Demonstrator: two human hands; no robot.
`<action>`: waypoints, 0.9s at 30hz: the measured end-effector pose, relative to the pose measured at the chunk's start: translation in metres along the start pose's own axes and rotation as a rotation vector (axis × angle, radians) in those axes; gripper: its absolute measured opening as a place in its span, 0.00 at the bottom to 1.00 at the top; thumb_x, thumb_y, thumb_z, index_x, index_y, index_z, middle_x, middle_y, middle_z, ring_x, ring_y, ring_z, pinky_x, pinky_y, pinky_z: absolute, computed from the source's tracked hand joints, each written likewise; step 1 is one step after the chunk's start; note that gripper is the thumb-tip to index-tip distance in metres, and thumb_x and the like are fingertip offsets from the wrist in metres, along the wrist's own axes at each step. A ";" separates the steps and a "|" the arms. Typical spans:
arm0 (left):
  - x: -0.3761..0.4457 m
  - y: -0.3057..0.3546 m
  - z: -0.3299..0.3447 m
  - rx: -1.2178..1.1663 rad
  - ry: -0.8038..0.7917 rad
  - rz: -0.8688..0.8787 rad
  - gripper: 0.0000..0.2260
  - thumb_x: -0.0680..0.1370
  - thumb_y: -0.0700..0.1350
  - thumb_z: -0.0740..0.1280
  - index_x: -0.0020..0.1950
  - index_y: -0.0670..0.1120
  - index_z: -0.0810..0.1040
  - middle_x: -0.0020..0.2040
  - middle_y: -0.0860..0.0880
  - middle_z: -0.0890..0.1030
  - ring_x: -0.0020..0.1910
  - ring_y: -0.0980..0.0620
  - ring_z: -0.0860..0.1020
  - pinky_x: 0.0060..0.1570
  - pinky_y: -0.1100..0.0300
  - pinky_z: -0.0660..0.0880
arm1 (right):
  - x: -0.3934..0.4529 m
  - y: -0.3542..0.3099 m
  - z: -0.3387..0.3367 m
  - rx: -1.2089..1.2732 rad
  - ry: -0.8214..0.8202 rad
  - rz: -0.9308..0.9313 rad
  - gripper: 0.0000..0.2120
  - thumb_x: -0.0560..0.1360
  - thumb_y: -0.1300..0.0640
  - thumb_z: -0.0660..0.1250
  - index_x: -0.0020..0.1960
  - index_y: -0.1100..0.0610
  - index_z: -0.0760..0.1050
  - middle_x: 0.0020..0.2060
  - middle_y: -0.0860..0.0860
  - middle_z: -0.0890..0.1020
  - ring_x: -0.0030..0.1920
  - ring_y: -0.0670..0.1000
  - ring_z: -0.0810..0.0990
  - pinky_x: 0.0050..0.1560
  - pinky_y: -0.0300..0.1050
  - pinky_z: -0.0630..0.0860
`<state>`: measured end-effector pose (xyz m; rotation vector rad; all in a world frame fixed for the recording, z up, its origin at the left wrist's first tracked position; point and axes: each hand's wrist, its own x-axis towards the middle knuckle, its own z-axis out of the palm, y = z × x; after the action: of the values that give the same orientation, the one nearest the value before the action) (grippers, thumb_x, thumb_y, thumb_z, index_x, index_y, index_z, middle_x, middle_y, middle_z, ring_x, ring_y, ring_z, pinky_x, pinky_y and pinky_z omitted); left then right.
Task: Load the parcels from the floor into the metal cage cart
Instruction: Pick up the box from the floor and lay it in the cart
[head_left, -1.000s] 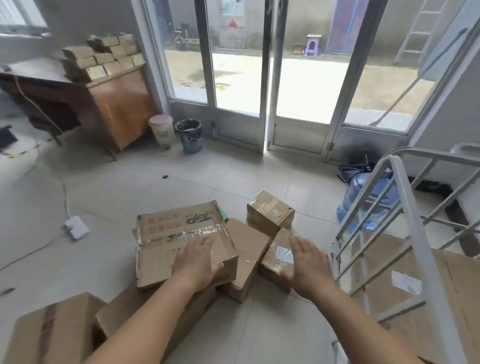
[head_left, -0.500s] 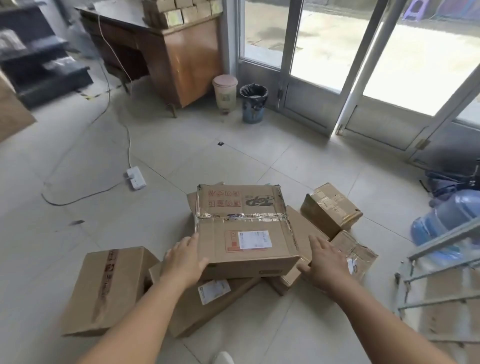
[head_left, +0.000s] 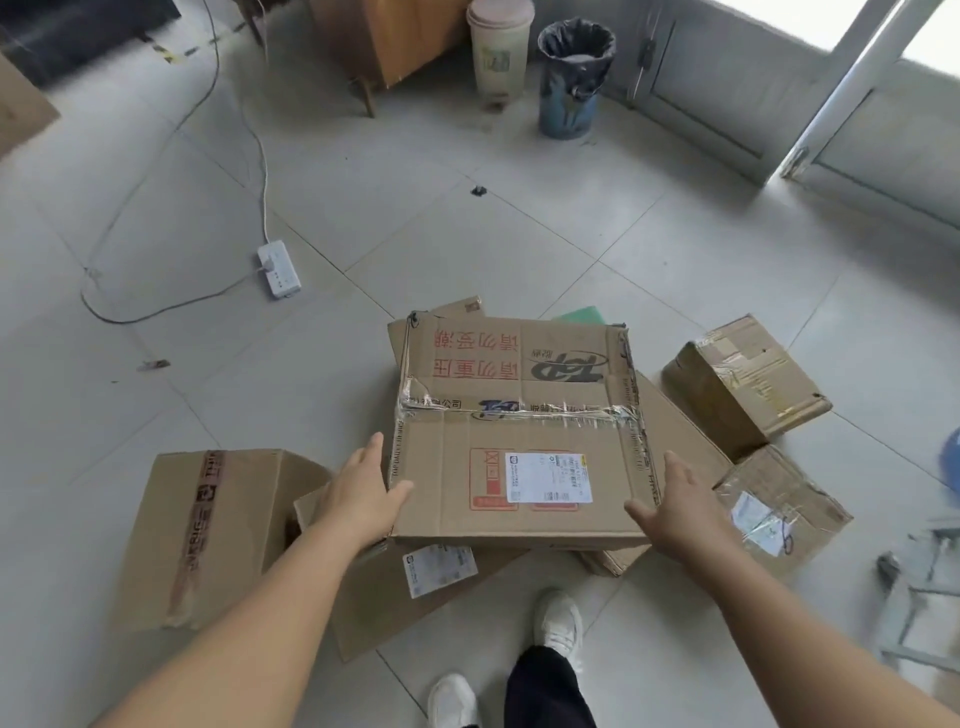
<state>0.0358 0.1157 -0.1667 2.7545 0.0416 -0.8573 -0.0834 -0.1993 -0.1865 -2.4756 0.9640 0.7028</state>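
Reaching down from either side, the person brackets the large flat parcel (head_left: 519, 431) that tops the pile on the floor (head_left: 467, 234). The left hand (head_left: 363, 493) lies against the parcel's near left corner with fingers straight and the thumb hooked over the top edge; the right hand (head_left: 675, 506) sits at the near right corner, fingers spread and relaxed, thumb toward the cardboard. Neither hand has curled round anything, so I judge this as the set-up for a two-sided lift, palms placed wide because the box is too broad for one hand.

This parcel rests on a flatter carton (head_left: 415, 587) and leans over a second one (head_left: 680, 431) at its right, so it sits slightly raised off the tiles. Its broad face is up, shipping label (head_left: 548, 478) nearest the person, printing upside down to them. From this wide lens its top looks nearly square, the taped seam running left to right.

Smaller boxes (head_left: 743, 379) lie well apart to the right, another carton (head_left: 208, 535) to the left. Grey bars of the metal cage cart (head_left: 919, 587) show at the right edge.
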 end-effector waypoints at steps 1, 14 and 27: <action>0.013 0.004 0.005 -0.025 -0.002 -0.022 0.35 0.79 0.55 0.63 0.80 0.50 0.48 0.78 0.48 0.57 0.75 0.45 0.60 0.71 0.48 0.61 | 0.015 0.001 0.004 0.014 -0.011 0.006 0.43 0.76 0.42 0.67 0.80 0.56 0.48 0.78 0.52 0.57 0.76 0.56 0.61 0.71 0.52 0.62; 0.135 0.012 0.079 -0.203 -0.007 -0.236 0.45 0.75 0.50 0.71 0.80 0.49 0.41 0.79 0.45 0.52 0.76 0.42 0.58 0.71 0.46 0.61 | 0.157 0.010 0.064 0.237 -0.122 0.063 0.52 0.70 0.49 0.76 0.80 0.57 0.45 0.77 0.56 0.58 0.75 0.57 0.61 0.74 0.54 0.60; 0.126 0.006 0.083 -0.500 0.062 -0.293 0.46 0.72 0.44 0.75 0.79 0.57 0.47 0.77 0.49 0.58 0.73 0.45 0.62 0.70 0.42 0.64 | 0.160 0.015 0.072 0.525 -0.093 0.089 0.55 0.67 0.57 0.79 0.80 0.52 0.45 0.76 0.54 0.60 0.74 0.57 0.63 0.72 0.54 0.61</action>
<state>0.0941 0.0830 -0.3016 2.3276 0.5989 -0.7077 -0.0145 -0.2539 -0.3387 -1.9383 1.0676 0.5042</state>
